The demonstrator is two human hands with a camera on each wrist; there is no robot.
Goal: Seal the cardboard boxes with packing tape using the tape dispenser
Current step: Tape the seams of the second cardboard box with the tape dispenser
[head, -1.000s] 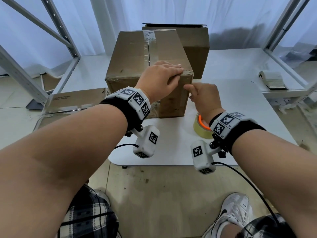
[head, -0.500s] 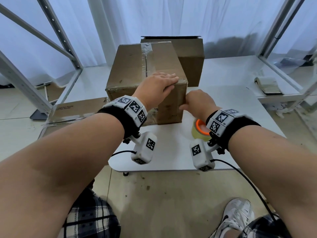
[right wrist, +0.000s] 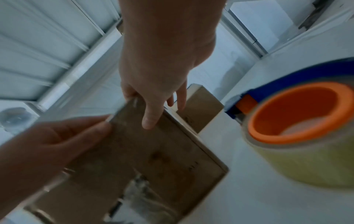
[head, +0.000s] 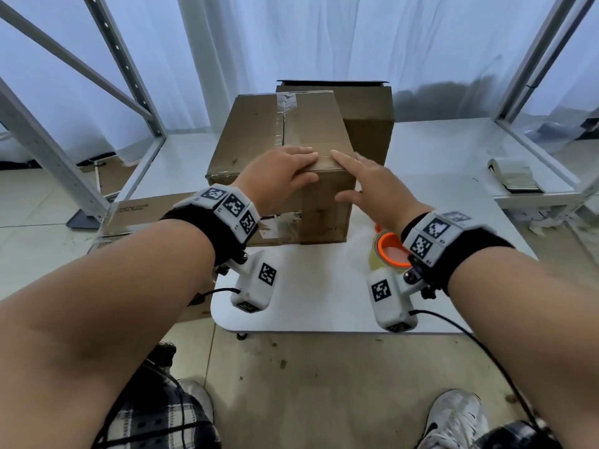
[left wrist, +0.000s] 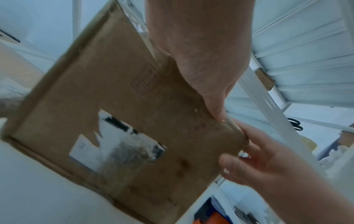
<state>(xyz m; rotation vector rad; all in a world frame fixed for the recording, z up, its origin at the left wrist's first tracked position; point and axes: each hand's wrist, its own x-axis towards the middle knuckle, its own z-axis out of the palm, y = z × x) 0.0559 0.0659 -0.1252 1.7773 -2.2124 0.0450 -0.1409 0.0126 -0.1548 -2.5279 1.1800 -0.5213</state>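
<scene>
Label (left wrist: 116, 145) on box (left wrist: 114, 84) front, wrist-cam only

Head view looks down from above; both wrist views look up, close under the near box (head: 282, 176) face.

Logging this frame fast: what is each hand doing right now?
Left hand: open, fingers flat on the front box's top near edge.
Right hand: open, fingers straight, touching the same edge; holding nothing.
</scene>
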